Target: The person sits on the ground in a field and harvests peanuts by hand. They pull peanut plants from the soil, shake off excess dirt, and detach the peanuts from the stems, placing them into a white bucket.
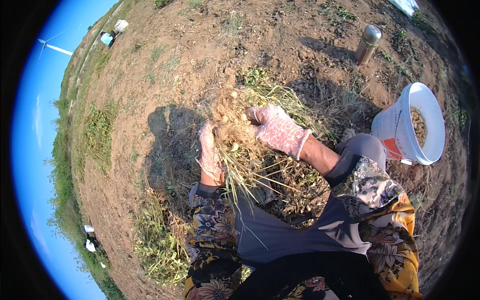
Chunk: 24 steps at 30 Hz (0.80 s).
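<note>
A bunch of uprooted peanut plants [240, 137] lies across both my hands, its tangled tan roots pointing away from me and its stems trailing over my lap. My left hand [210, 148], in a pink-and-white work glove, grips the bunch from the left. From the right, my right hand [279, 127], gloved alike, closes on the root end; its fingertips are partly buried among the roots. A few pale peanut pods [234, 147] show in the tangle. More cut plants [296, 180] lie on the soil between my legs.
To my right a white plastic bucket [388, 123], tilted in view, holds peanut pods [418, 125]. A metal thermos flask [368, 44] stands on the soil beyond it. Pulled plants [161, 240] are heaped at my left. Far off, a person [107, 38] is beside a whitish sack [121, 26].
</note>
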### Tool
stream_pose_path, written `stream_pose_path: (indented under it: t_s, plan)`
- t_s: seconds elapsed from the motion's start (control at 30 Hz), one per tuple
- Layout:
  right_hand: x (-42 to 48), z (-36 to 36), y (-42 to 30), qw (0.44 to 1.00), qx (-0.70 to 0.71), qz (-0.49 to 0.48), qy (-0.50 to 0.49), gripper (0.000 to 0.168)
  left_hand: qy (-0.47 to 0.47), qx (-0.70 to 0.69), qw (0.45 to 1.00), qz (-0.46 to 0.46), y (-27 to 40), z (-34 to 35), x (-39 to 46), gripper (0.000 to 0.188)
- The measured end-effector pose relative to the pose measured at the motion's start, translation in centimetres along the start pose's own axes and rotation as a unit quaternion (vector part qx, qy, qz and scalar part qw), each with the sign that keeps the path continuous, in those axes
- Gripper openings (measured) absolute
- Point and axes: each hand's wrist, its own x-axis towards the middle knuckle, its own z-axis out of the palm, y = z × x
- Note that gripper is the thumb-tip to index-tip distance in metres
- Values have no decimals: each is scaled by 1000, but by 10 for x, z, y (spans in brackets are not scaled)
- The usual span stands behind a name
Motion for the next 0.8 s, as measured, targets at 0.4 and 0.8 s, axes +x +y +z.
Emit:
stream_pose_path:
  t_s: [0.4, 0.8]
  plan:
    - [-7, -15, -8, 987, 116, 93, -62, 27, -8, 106, 992, 74, -4, 39, -25, 30]
    - [-7, -2, 0, 918, 317, 238, -1, 23, -22, 195, 971, 137, -15, 21, -21, 35]
